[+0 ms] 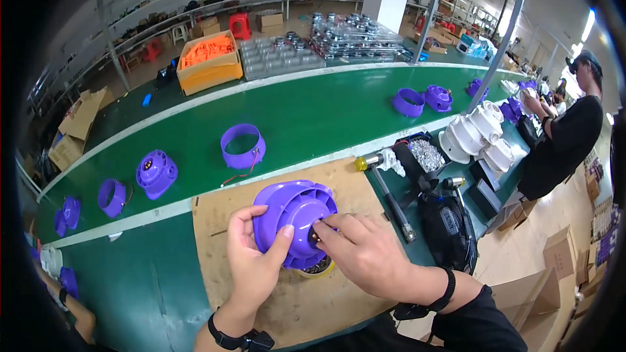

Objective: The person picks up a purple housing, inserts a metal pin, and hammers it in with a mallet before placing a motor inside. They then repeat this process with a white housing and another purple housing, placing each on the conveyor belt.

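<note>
A purple plastic housing [303, 212], round with ribs about a raised centre, is tilted above a cardboard sheet [225, 238]. My left hand [257, 264] is closed on its left side, thumb on the front and fingers round the rim. At the dark centre opening, the fingers of my right hand [365, 254] are pinched together; whatever they hold is hidden. Partly covered by the housing, a yellow-rimmed container [318, 268] of small dark parts sits beneath.
Purple rings [242, 150] and housings [156, 173] ride on the green conveyor [313, 101] ahead. Right of the cardboard lie a hammer [391, 199], a box of shiny small parts [427, 155], a black mesh bag [447, 228] and stacked white housings [473, 133]. A co-worker [567, 130] stands far right.
</note>
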The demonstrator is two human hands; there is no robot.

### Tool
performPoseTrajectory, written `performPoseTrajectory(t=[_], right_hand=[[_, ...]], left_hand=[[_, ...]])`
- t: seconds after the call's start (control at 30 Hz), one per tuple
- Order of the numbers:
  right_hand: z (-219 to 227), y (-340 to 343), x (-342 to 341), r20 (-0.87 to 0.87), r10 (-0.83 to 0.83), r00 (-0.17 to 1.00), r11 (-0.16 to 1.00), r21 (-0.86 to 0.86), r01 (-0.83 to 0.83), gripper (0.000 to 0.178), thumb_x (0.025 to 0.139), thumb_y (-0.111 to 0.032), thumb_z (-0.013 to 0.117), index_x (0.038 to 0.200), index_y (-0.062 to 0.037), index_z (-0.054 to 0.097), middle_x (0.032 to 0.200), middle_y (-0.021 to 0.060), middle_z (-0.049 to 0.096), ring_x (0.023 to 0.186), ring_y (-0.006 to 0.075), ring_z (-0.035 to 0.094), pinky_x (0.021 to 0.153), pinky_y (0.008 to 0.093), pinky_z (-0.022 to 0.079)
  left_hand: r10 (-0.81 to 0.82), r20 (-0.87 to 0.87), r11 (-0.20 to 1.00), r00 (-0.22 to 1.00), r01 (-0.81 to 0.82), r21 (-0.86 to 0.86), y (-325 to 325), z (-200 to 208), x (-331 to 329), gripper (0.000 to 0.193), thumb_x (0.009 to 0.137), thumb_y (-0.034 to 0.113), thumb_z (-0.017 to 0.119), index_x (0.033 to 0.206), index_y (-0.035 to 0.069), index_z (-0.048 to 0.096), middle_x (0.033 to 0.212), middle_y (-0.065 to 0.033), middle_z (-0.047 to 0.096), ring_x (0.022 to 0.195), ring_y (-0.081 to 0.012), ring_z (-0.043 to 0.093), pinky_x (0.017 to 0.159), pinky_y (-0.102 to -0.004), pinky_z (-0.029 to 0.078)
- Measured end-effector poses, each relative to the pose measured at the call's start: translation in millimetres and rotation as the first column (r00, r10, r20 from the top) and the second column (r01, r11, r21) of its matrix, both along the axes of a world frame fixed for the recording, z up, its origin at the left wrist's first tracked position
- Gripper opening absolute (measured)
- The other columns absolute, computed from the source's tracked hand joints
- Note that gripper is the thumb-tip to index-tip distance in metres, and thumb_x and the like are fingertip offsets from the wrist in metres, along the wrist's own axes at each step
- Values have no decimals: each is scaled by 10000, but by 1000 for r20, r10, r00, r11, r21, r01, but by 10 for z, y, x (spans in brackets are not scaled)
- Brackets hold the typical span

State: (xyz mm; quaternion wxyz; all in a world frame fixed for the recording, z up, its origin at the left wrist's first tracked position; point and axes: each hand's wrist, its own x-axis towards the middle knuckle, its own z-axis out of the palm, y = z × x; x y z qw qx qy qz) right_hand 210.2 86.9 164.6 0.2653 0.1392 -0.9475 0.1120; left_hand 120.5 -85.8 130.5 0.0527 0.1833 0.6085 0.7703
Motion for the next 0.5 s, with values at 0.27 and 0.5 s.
performPoseTrajectory(t=[0.27,0.5], right_hand=[[-42,-38,-147,-37,46,998,997,-67,-49,325,755,-110,704,1056,-1,650,991,121,631,825,270,642,728,375,528],[-13,-97,-145,-14,-3,1000,1000,-30,3,305,710,-156,772,978,-48,673,929,74,658,806,255,656,728,358,521]], left_hand=[[14,12,999,1000,-15,34,-6,-65,-59,454,863,22,731,1224,-1,457,1140,-133,593,1049,-165,598,917,-306,498],[-1,18,1000,1000,1,16,-60,-79,-58,444,867,27,733,1219,-1,464,1130,-126,603,1032,-159,604,919,-301,494]])
